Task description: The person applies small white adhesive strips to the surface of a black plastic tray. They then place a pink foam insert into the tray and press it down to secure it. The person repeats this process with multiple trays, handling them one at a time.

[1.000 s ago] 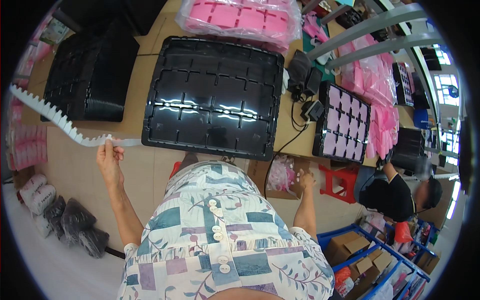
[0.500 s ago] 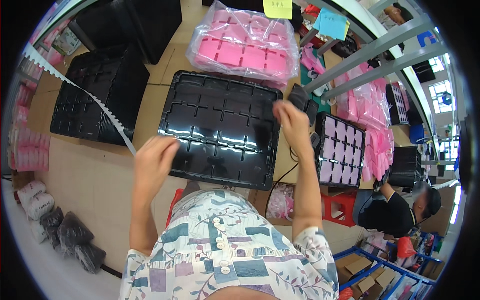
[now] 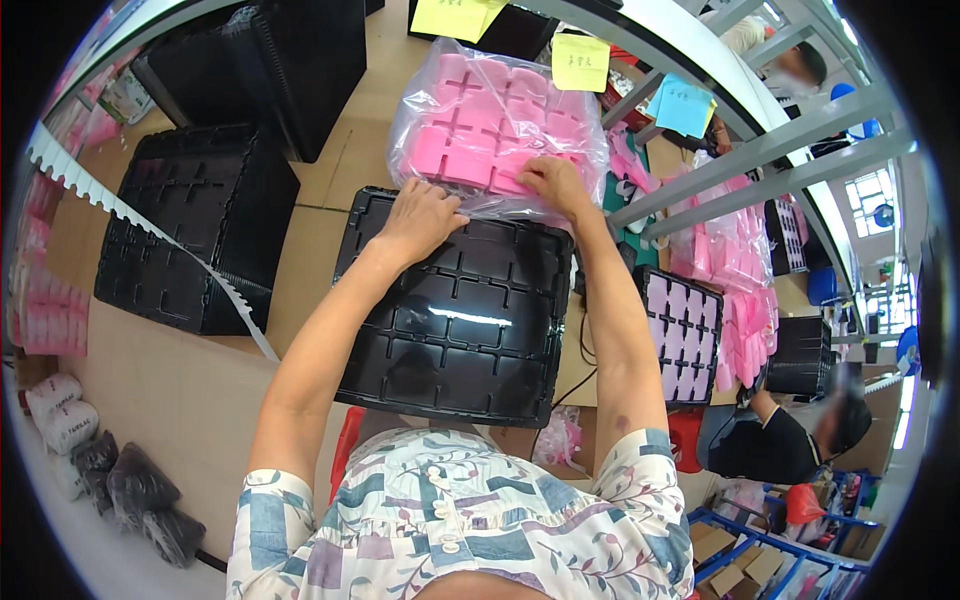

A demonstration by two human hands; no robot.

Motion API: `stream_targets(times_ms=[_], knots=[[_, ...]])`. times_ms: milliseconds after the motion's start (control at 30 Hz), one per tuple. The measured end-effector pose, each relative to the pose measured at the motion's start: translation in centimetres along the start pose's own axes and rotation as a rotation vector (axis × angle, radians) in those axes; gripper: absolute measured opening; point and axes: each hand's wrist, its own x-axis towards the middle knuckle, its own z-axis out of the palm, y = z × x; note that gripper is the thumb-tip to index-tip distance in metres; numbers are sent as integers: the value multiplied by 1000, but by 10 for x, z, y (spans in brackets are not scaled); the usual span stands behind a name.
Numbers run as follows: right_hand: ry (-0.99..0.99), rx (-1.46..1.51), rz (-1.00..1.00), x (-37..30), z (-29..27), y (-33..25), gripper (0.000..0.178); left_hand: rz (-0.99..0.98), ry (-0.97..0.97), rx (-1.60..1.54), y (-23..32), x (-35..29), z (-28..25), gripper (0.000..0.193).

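Note:
A black plastic tray point(image 3: 450, 345) with cross-shaped ridges lies in front of me at the table's near edge. Beyond it is a clear plastic bag point(image 3: 420, 110) packed with rows of pink pieces point(image 3: 490, 110). At the bag's near edge, over the far rim of the tray, my left hand point(image 3: 422, 218) is closed with bent fingers on the plastic film. My right hand point(image 3: 556, 185) pinches at the front row of pink pieces; whether it grips film or a piece is hidden.
Stacked black trays point(image 3: 180, 230) stand at left, with a pale toothed strip point(image 3: 150, 225) before them. On the right sit a tray of lilac pieces point(image 3: 683, 335) and more bagged pink pieces point(image 3: 715, 240). Grey metal bars point(image 3: 750, 140) cross the upper right. A co-worker point(image 3: 780, 430) sits at right.
Both hands have moved away from the tray's sides, forward to the bag of pink pieces. My view has shifted, so the tray and bag appear lower.

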Motion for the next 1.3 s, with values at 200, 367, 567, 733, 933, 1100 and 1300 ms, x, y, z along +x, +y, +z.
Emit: stream_targets(times_ms=[200, 367, 567, 733, 933, 1100, 1300], knots=[[34, 195, 76, 16, -24, 6, 24, 16, 302, -91, 23, 14, -1, 22], [361, 126, 9, 29, -35, -4, 26, -383, 111, -1190, 39, 36, 14, 34], [514, 412, 41, 13, -47, -19, 26, -865, 221, -2444, 16, 61, 1, 74], [434, 424, 23, -24, -34, -37, 21, -974, 548, -2409, -30, 75, 8, 55], [887, -168, -242, -79, -7, -111, 26, -911, 629, -2411, -18, 43, -37, 22], [152, 1301, 225, -110, 57, -167, 35, -633, 361, -2538, 31, -29, -80, 20], [467, 2255, 332, -146, 82, -107, 56, -969, 547, -2072, 42, -127, -80, 15]])
